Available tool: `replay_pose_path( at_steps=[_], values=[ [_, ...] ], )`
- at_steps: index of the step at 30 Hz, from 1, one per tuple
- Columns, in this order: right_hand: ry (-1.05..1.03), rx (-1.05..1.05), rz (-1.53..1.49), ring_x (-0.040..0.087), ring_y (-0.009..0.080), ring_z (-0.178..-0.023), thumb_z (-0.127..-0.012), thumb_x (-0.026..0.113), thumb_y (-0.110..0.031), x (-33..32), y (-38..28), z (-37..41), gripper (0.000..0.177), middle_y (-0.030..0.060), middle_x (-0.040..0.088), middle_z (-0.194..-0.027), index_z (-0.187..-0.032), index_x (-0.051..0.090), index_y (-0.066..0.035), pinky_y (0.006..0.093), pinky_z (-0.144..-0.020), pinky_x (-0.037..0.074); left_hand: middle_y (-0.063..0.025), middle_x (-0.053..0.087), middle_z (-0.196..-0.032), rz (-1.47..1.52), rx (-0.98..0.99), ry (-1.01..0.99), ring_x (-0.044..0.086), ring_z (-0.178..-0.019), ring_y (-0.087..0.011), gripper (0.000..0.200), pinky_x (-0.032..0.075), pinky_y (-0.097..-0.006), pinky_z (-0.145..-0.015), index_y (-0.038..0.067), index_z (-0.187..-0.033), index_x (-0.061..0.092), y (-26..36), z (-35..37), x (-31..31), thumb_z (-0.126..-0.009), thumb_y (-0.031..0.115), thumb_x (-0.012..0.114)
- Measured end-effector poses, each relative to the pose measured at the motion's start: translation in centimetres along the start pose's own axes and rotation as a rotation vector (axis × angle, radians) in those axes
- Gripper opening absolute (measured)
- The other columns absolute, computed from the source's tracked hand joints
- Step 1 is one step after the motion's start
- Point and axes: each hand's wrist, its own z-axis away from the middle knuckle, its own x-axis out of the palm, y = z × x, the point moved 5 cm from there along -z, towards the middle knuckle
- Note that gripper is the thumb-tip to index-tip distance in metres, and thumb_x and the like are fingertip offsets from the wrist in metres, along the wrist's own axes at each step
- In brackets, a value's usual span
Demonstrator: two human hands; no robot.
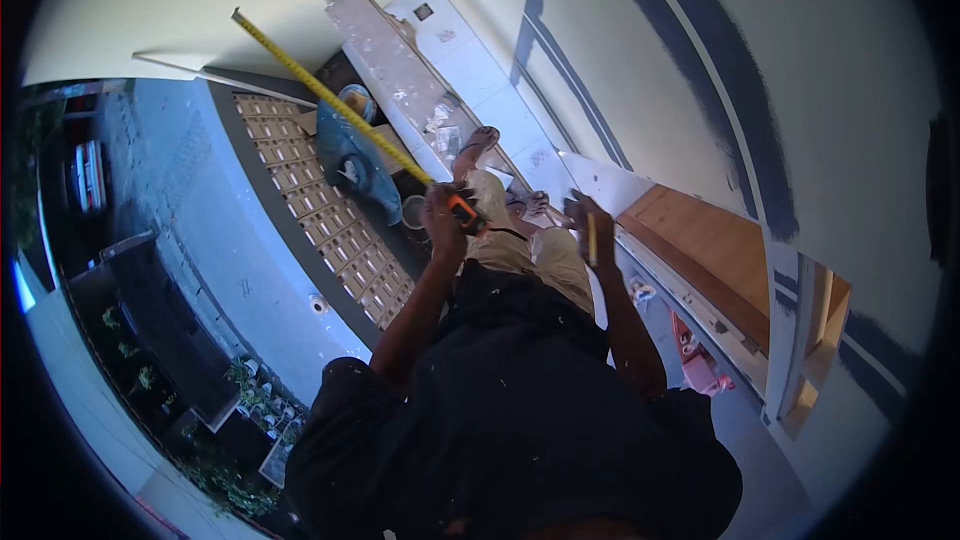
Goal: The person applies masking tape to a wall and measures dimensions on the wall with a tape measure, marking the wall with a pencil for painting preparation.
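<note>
My left hand (443, 222) is wrapped round an orange and black tape measure (465, 214) in front of my thighs. Its yellow blade (335, 100) is drawn out long and runs up and to the left, with the hooked end in the air near the pale wall. At the right, my right hand (592, 225) is closed on a thin yellowish stick, perhaps a pencil (591, 242), which points down along the palm. Nothing joins the two hands. Below them show my light trousers (562, 265) and bare feet (482, 138).
A paint-spotted board (385, 50) lies beside white tiles (468, 60). Left of it are a blue sheet or bag (362, 175), a bucket (413, 211) and a pierced block railing (320, 215). The right wall (600, 50) carries dark painted bands. Brown wooden panel (700, 250) lies below.
</note>
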Motion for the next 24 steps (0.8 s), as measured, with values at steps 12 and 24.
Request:
replay_pose_path(
  at_steps=[12,24],
  values=[
    [0.232,0.028,0.171,0.067,0.0309,-0.069,-0.1,0.04,-0.03,-6.6,6.6,1.8,0.041,0.0185,0.066,-0.074,-0.098,0.064,0.003,0.0397,-0.064,0.051,-0.0105,0.06,-0.073,-0.083,0.069,0.331,0.06,-0.059,-0.0203,0.043,0.052,-0.0339,-0.055,0.002,-0.087,0.058,6.6,-2.9,-11.0,-0.1,0.039,0.039],
    [0.145,0.171,0.475,0.065,0.0384,-0.073,-0.095,0.05,-0.029,-2.7,4.9,-5.5,0.03,0.0201,0.065,-0.077,-0.086,0.065,-0.005,0.0445,-0.064,0.052,-0.0094,0.06,-0.069,-0.766,0.489,0.036,0.058,-0.059,-0.0177,0.048,0.048,-0.0308,-0.056,-0.001,-0.083,0.062,13.1,-9.9,-6.8,-0.1,0.039,0.041]
  ],
)
